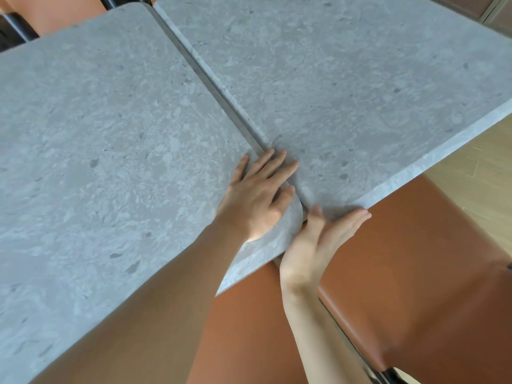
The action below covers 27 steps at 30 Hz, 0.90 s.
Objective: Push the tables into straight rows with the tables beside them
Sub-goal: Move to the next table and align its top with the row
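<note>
Two grey stone-look tables stand side by side, the left table (105, 139) and the right table (346, 79), with a narrow dark gap between them. The left table's near corner sticks out a little closer to me than the right table's corner. My left hand (257, 198) lies flat on the left table's near corner, its fingers reaching across the gap onto the right table. My right hand (324, 236) is held with straight fingers against the near edge of the right table at its corner, thumb up at the gap.
Brown leather seats (415, 259) stand below the near edges of the tables, and another brown seat (63, 15) shows at the far left. Pale wooden floor (476, 167) lies to the right.
</note>
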Each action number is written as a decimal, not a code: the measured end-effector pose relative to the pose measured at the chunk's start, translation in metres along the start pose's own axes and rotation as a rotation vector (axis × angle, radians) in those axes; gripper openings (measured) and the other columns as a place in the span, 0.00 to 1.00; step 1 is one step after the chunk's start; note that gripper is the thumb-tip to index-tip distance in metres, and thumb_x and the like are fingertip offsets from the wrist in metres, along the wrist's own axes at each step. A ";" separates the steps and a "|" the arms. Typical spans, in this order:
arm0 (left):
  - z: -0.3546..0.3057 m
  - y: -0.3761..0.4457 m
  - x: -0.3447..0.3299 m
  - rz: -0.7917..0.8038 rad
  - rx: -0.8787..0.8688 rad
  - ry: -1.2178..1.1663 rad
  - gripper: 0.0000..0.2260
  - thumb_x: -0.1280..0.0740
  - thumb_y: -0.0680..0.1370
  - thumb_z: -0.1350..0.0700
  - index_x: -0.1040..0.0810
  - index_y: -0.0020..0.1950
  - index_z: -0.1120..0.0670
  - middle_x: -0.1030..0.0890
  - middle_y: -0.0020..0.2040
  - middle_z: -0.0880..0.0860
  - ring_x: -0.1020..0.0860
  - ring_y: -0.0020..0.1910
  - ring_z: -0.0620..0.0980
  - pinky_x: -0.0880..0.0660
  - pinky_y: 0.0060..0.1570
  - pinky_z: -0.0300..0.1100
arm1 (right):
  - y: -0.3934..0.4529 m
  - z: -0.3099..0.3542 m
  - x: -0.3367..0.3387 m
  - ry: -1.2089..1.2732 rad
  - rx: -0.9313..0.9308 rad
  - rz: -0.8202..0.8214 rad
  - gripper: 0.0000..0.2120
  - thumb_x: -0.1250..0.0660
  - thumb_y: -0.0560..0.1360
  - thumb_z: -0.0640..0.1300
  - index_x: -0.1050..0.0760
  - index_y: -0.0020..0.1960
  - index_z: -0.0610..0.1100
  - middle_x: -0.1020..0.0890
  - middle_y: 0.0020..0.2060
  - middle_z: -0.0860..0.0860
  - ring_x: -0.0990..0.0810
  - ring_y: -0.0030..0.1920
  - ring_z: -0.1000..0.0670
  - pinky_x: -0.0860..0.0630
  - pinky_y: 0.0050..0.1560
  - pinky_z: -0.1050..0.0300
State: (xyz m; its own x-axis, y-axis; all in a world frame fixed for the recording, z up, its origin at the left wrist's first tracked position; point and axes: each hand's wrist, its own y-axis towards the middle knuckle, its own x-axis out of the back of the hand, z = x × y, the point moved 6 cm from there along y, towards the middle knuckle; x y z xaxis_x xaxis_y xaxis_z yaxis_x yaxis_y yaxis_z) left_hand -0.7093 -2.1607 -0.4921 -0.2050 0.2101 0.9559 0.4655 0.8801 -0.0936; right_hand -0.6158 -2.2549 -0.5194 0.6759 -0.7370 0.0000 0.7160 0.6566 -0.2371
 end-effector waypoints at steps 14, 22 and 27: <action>0.089 -0.255 0.003 -0.368 0.490 -0.040 0.33 0.50 0.79 0.32 0.38 0.80 0.47 0.49 0.84 0.49 0.52 0.82 0.47 0.51 0.80 0.59 | -0.090 0.000 -0.053 -1.246 1.386 1.200 0.53 0.23 0.65 0.58 0.44 0.81 0.40 0.49 0.82 0.38 0.50 0.82 0.38 0.45 0.79 0.34; 0.139 -0.336 -0.011 -0.137 0.745 0.308 0.57 0.23 0.64 0.64 0.53 0.83 0.44 0.47 0.82 0.60 0.47 0.78 0.73 0.41 0.66 0.79 | -0.099 -0.003 -0.070 -1.436 1.617 0.895 0.52 0.18 0.63 0.49 0.40 0.79 0.39 0.39 0.78 0.34 0.40 0.77 0.28 0.40 0.69 0.20; 0.138 -0.334 -0.013 -0.123 0.748 0.428 0.61 0.28 0.67 0.70 0.68 0.81 0.42 0.54 0.82 0.57 0.50 0.78 0.73 0.41 0.68 0.75 | -0.102 -0.007 -0.067 -1.499 1.512 0.865 0.51 0.19 0.60 0.36 0.39 0.78 0.39 0.34 0.77 0.37 0.37 0.76 0.30 0.36 0.68 0.22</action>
State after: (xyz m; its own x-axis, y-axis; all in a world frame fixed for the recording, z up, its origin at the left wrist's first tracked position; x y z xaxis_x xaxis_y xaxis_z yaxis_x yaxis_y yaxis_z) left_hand -0.9811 -2.3987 -0.5116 0.1943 0.0492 0.9797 -0.2571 0.9664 0.0025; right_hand -0.7359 -2.2737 -0.5021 -0.1154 -0.1818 0.9765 -0.6276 0.7753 0.0701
